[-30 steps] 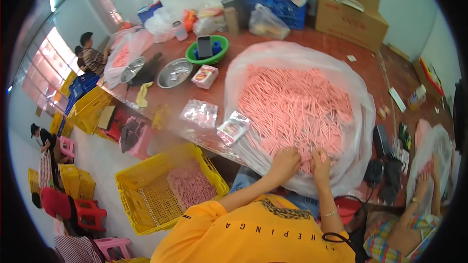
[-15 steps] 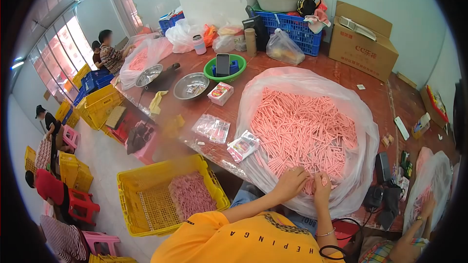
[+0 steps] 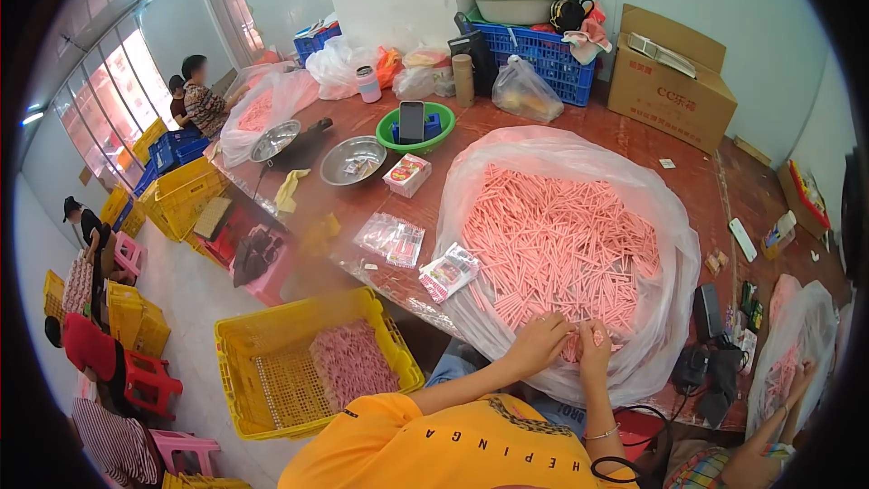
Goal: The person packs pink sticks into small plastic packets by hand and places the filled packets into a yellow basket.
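A large clear plastic bag [image 3: 674,217] lies open on the table, full of thin pink sticks [image 3: 561,235]. At its near edge, my left hand [image 3: 538,344] is closed, fingertips pinched together over the sticks; what lies between them is too small to make out. Beside it, almost touching, my right hand [image 3: 595,351] is closed around a small bunch of pink sticks whose ends show at the fingers. A printed packet [image 3: 449,273] rests against the bag's left side, and flat printed wrappers [image 3: 391,239] lie farther left.
A yellow crate [image 3: 237,398] with bundled pink sticks stands below the table edge at left. Metal bowls [image 3: 328,163], a green basin [image 3: 442,134] and a cardboard box [image 3: 670,95] are farther back. At right, a co-worker's hand [image 3: 802,378] reaches into another bag [image 3: 819,326].
My hands stay pinched at nearly the same spot over the sticks, with only slight finger movement. The co-worker's hand at right has shifted slightly up.
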The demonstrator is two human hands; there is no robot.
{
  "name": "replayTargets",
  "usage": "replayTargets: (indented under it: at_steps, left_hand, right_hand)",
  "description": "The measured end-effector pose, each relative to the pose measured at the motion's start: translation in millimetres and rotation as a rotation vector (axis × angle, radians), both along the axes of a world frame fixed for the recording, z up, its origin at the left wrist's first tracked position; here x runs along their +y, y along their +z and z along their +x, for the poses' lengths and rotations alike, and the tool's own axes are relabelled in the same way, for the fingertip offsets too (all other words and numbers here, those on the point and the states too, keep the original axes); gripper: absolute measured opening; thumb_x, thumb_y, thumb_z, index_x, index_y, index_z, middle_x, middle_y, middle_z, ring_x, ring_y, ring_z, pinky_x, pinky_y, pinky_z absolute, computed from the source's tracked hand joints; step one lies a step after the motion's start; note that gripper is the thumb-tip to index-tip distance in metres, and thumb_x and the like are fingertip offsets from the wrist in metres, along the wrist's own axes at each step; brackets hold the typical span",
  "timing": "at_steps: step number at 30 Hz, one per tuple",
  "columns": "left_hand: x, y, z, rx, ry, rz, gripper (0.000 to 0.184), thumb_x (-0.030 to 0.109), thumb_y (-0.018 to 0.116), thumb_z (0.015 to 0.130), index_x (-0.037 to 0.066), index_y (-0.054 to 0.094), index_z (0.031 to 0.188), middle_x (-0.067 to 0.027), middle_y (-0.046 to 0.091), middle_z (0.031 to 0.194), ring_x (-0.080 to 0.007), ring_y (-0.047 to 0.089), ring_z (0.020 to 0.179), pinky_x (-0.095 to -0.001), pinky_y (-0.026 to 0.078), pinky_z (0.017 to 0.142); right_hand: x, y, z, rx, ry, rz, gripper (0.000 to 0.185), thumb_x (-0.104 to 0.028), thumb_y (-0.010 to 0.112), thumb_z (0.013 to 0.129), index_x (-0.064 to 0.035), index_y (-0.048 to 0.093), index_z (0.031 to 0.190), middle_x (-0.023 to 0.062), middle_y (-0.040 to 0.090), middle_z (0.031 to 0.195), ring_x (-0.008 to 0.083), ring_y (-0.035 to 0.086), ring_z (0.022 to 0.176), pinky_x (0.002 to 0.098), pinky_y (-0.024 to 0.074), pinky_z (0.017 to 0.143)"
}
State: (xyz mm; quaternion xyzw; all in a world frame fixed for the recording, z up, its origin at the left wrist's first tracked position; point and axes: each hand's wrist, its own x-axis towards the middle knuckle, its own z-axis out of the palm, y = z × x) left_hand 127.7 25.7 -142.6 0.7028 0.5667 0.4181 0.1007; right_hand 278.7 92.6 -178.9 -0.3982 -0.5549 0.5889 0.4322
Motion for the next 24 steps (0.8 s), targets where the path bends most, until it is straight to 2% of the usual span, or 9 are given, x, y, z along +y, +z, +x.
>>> replayTargets:
  at_steps: [3, 6, 9, 10, 12, 15, 19, 22, 24]
  left_hand:
    - [1.1, -3.1, -2.7, 0.004, -0.033, 0.061, 0.019, 0.014, 0.06, 0.089, 0.004, 0.061, 0.106, -0.0148, 0.058, 0.099, -0.0339, 0.057, 0.095, -0.0441, 0.045, 0.081]
    - [2.8, -14.8, -8.9, -0.071, -0.017, 0.068, 0.019, 0.011, 0.062, 0.087, 0.004, 0.063, 0.104, -0.015, 0.06, 0.098, -0.0353, 0.057, 0.094, -0.0452, 0.045, 0.08]
    - [-0.6, -19.2, -21.8, -0.025, 0.014, 0.108, 0.021, 0.007, 0.061, 0.085, 0.004, 0.062, 0.105, -0.0174, 0.061, 0.101, -0.0371, 0.058, 0.095, -0.0464, 0.046, 0.081]
    - [-2.6, -15.0, -25.7, -0.024, 0.01, 0.106, 0.021, 0.005, 0.061, 0.084, 0.004, 0.062, 0.105, -0.0179, 0.061, 0.101, -0.0377, 0.058, 0.095, -0.0463, 0.046, 0.082]
    - [-3.7, -3.4, -27.1, -0.035, 0.052, 0.052, 0.021, 0.004, 0.063, 0.084, 0.003, 0.062, 0.104, -0.0172, 0.062, 0.098, -0.0374, 0.058, 0.093, -0.0447, 0.046, 0.082]
    - [-3.8, 3.8, -25.7, -0.059, 0.034, 0.061, 0.03, 0.005, 0.064, 0.084, 0.002, 0.061, 0.113, -0.0167, 0.061, 0.107, -0.0348, 0.057, 0.099, -0.0431, 0.046, 0.087]
    - [4.0, 22.3, -5.0, -0.013, -0.075, 0.192, 0.045, 0.006, 0.067, 0.081, 0.003, 0.059, 0.125, -0.0161, 0.057, 0.123, -0.0342, 0.056, 0.109, -0.0444, 0.046, 0.091]
    - [9.2, 24.2, 4.7, 0.081, -0.26, 0.2, 0.05, 0.006, 0.067, 0.08, 0.004, 0.059, 0.129, -0.0155, 0.056, 0.128, -0.0353, 0.055, 0.113, -0.0474, 0.045, 0.094]
    - [4.8, 28.5, 5.0, 0.083, -0.266, 0.225, 0.047, 0.006, 0.067, 0.08, 0.004, 0.06, 0.126, -0.0153, 0.058, 0.124, -0.0366, 0.056, 0.112, -0.0496, 0.044, 0.095]
  right_hand:
    - [-1.0, 4.4, -1.0, 0.004, -0.005, -0.012, 0.022, -0.017, 0.056, 0.101, -0.009, 0.051, 0.081, -0.0064, 0.036, 0.055, 0.002, 0.028, 0.043, 0.0222, 0.0205, 0.038]
    - [5.0, -12.7, 5.8, -0.151, -0.049, 0.108, 0.023, -0.018, 0.056, 0.099, -0.0036, 0.055, 0.081, 0.0011, 0.046, 0.066, 0.0099, 0.044, 0.061, 0.0298, 0.0362, 0.055]
    - [5.8, -20.8, 6.7, -0.381, -0.106, 0.318, 0.023, -0.02, 0.053, 0.098, -0.0014, 0.056, 0.085, 0.0061, 0.048, 0.072, 0.0151, 0.045, 0.067, 0.0334, 0.0399, 0.064]
    - [2.8, -8.9, 1.8, -0.357, -0.102, 0.355, 0.023, -0.02, 0.053, 0.098, -0.0011, 0.057, 0.086, 0.0066, 0.047, 0.072, 0.0156, 0.045, 0.067, 0.0332, 0.0403, 0.065]
    - [3.0, -4.9, 2.9, -0.331, -0.064, 0.147, 0.021, -0.019, 0.053, 0.099, -0.0008, 0.058, 0.09, 0.0055, 0.051, 0.075, 0.0131, 0.047, 0.07, 0.0308, 0.0411, 0.066]
    - [-4.6, 22.9, -4.8, -0.186, -0.052, 0.149, 0.019, -0.017, 0.054, 0.1, -0.0009, 0.06, 0.092, 0.0047, 0.055, 0.078, 0.0106, 0.049, 0.074, 0.0285, 0.0418, 0.067]
    - [-5.6, 27.7, -7.8, -0.185, 0.027, 0.136, 0.016, -0.015, 0.055, 0.1, -0.0016, 0.063, 0.096, 0.0005, 0.056, 0.072, 0.0089, 0.05, 0.068, 0.0283, 0.0426, 0.06]
    - [-0.4, 0.8, -12.7, -0.306, -0.063, 0.569, 0.017, -0.017, 0.056, 0.1, -0.0018, 0.063, 0.096, -0.0008, 0.055, 0.069, 0.0073, 0.049, 0.066, 0.0283, 0.0412, 0.056]
    - [-7.7, 8.9, -8.5, -0.186, -0.035, 0.323, 0.02, -0.019, 0.056, 0.101, -0.0018, 0.062, 0.092, -0.0005, 0.055, 0.069, 0.0063, 0.048, 0.067, 0.0268, 0.0404, 0.058]
